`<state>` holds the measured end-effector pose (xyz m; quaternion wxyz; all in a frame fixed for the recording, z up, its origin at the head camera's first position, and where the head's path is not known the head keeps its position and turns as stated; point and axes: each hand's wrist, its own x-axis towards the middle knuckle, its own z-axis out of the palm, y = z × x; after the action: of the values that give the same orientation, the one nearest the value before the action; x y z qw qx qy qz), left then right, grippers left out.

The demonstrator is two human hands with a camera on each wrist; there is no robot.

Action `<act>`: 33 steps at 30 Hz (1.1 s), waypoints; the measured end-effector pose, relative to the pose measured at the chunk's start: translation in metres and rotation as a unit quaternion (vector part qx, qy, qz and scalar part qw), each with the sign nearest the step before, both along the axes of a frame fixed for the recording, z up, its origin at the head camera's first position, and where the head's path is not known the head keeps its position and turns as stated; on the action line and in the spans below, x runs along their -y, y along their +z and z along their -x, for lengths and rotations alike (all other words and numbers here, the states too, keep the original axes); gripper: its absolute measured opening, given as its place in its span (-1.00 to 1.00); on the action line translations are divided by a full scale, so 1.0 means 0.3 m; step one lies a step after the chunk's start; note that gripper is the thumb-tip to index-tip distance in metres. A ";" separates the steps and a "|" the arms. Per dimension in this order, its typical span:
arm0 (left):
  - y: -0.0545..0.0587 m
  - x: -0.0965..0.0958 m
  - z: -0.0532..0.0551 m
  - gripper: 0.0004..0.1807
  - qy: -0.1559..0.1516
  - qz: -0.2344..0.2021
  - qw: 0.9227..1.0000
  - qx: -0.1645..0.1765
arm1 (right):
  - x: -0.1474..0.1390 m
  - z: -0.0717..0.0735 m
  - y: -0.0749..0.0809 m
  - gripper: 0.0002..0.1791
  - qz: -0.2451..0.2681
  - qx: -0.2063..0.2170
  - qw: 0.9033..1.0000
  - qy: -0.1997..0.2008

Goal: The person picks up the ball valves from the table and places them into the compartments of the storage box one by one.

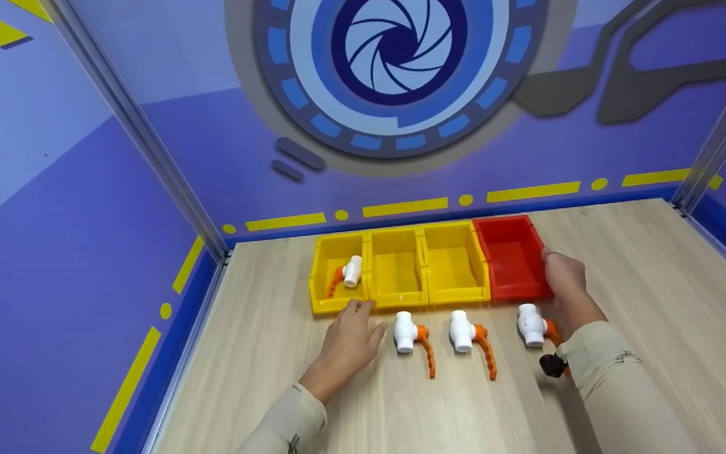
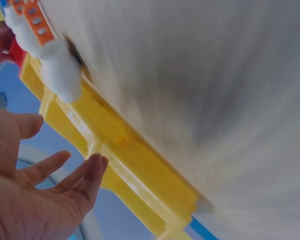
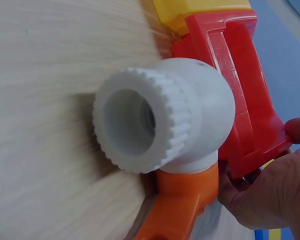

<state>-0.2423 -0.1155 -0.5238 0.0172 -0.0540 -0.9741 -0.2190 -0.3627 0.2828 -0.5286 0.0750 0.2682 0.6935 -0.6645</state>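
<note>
A row of yellow bins point(image 1: 401, 297) joins a red bin point(image 1: 520, 291) at its right end. My right hand point(image 1: 566, 277) grips the red bin's right side, the thumb at its edge and the fingers against the outer wall in the right wrist view. With fingers loosely bent, my left hand point(image 1: 347, 337) touches the front lip of the leftmost yellow bin point(image 1: 331, 308). Inside that bin lies a white ball valve point(image 1: 351, 271) with an orange handle. Three similar valves lie in front: a left one point(image 1: 405, 333), a middle one point(image 1: 462, 331) and a right one point(image 1: 532, 326), partly behind my right sleeve.
The bins stand on a wood-grain table point(image 1: 249, 353) near the blue-purple back wall point(image 1: 199, 139). Side panels rise at left and right. A black knob-like piece point(image 1: 552, 365) sits at my right sleeve, near the right valve's handle.
</note>
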 end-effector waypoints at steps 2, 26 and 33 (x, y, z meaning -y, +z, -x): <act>-0.004 -0.018 -0.003 -0.41 -0.006 -0.005 1.000 0.011 | 0.001 0.001 0.000 -0.22 -0.008 -0.002 1.000 -0.002; -0.076 -0.165 0.009 -0.29 -0.071 0.006 0.997 0.032 | 0.021 -0.007 0.000 -0.36 0.058 0.012 0.998 0.004; -0.083 -0.177 0.023 -0.32 -0.084 -0.009 0.996 0.030 | -0.001 -0.011 -0.003 -0.29 0.047 0.002 0.999 0.020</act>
<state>-0.2491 -0.0625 -0.5487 -0.0296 -0.1286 -0.9641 -0.2303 -0.3594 0.2831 -0.5294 0.1023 0.2522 0.6662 -0.6944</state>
